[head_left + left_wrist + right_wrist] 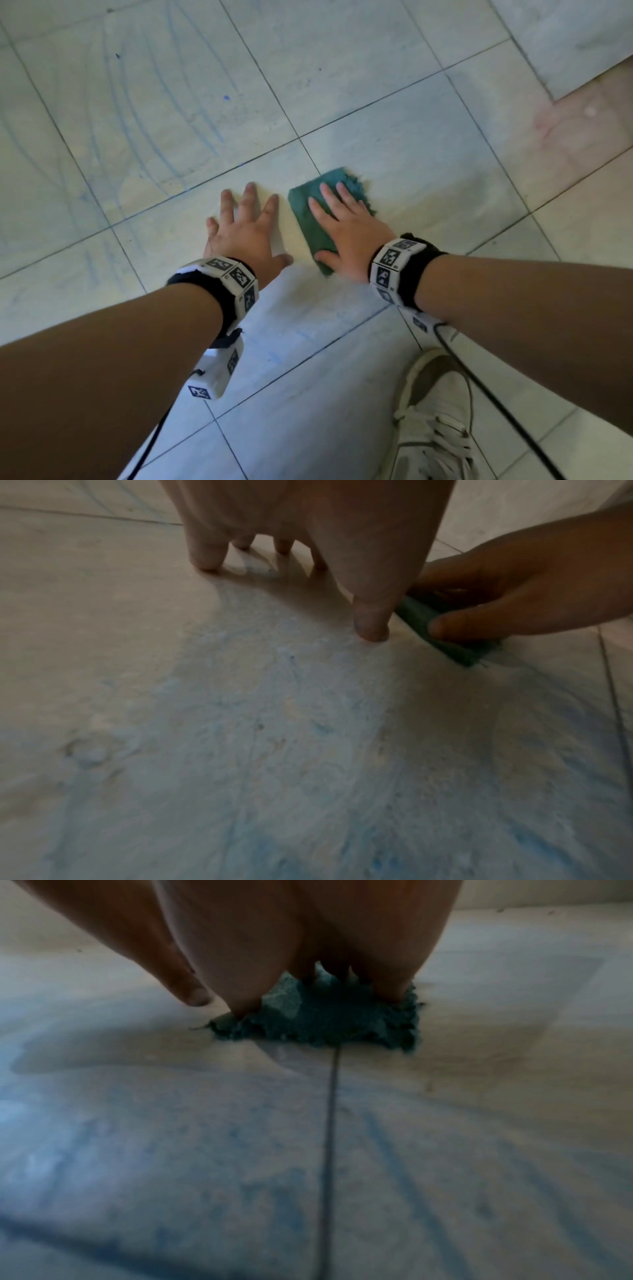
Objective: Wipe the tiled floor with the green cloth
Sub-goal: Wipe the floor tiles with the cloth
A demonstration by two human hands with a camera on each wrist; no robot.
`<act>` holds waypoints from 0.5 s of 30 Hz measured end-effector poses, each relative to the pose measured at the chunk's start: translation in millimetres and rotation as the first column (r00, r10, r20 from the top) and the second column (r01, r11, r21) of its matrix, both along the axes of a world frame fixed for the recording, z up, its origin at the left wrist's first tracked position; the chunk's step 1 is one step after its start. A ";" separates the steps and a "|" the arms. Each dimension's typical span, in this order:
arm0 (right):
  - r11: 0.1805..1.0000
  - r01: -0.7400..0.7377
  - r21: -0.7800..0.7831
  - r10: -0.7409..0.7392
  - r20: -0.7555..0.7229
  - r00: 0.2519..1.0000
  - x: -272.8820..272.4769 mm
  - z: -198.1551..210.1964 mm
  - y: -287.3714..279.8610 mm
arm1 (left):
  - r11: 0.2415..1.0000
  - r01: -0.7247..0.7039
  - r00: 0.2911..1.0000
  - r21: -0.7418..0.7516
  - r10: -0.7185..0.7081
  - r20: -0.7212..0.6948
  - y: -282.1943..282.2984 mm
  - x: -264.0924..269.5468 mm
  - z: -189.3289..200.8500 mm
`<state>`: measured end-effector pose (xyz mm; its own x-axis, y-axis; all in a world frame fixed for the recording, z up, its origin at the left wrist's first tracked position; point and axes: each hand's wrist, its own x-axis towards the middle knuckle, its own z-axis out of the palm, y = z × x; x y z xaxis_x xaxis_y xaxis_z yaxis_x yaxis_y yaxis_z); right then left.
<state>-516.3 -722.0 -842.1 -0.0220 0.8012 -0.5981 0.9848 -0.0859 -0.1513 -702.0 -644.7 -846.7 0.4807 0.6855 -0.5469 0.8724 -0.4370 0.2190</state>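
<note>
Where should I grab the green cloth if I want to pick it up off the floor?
Probably by the ragged far edge of the green cloth, coming from above and in front. That frayed end pokes out past the right hand, which presses flat on the middle, so it is the freest part to pinch. The near end lies under the thumb, and the left hand rests on the tiled floor beside its left edge.

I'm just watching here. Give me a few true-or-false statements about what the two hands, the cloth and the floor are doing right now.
1. The right hand presses the green cloth flat. True.
2. The left hand holds the cloth too. False: it rests spread on the bare tiled floor beside it.
3. Blue streaks mark the tiles. True.
4. The cloth is lifted off the floor. False: it lies on it.
5. A pale shoe shows near the right arm. True.
</note>
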 end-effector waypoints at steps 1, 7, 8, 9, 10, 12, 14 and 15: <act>1.000 -0.020 -0.006 0.020 -0.015 1.000 -2.5 -1.5 -0.1 | 1.000 -0.002 1.000 0.002 0.002 0.000 0.0 0.1 -0.3; 0.927 0.375 0.008 -0.370 0.188 0.910 129.9 1.3 12.9 | 1.000 -0.025 1.000 -0.017 0.025 0.001 0.1 0.9 0.9; 0.898 0.440 0.000 -0.425 0.258 0.867 156.6 2.4 4.8 | 0.999 -0.027 1.000 -0.020 0.027 0.001 -0.1 1.0 0.5; 0.871 0.490 -0.002 -0.467 0.305 0.830 175.9 1.5 -4.7 | 0.999 -0.026 1.000 -0.021 0.026 -0.001 -0.2 1.1 0.3; 0.846 0.532 0.004 -0.506 0.316 0.802 186.3 -0.4 -13.2 | 0.999 -0.024 1.000 -0.023 0.024 -0.006 -0.3 1.3 0.6; 0.804 0.594 0.036 -0.579 0.275 0.767 183.3 -7.9 -19.7 | 0.999 -0.023 1.000 -0.027 0.022 -0.010 -0.9 1.6 0.8; 0.804 0.593 0.038 -0.585 0.232 0.777 155.9 -10.9 -14.9 | 1.000 -0.013 1.000 -0.027 0.013 -0.008 -0.8 2.0 0.3; 0.840 0.541 0.035 -0.534 0.222 0.816 135.6 -8.9 -10.9 | 1.000 -0.007 1.000 -0.023 0.007 -0.003 -0.9 1.6 -0.2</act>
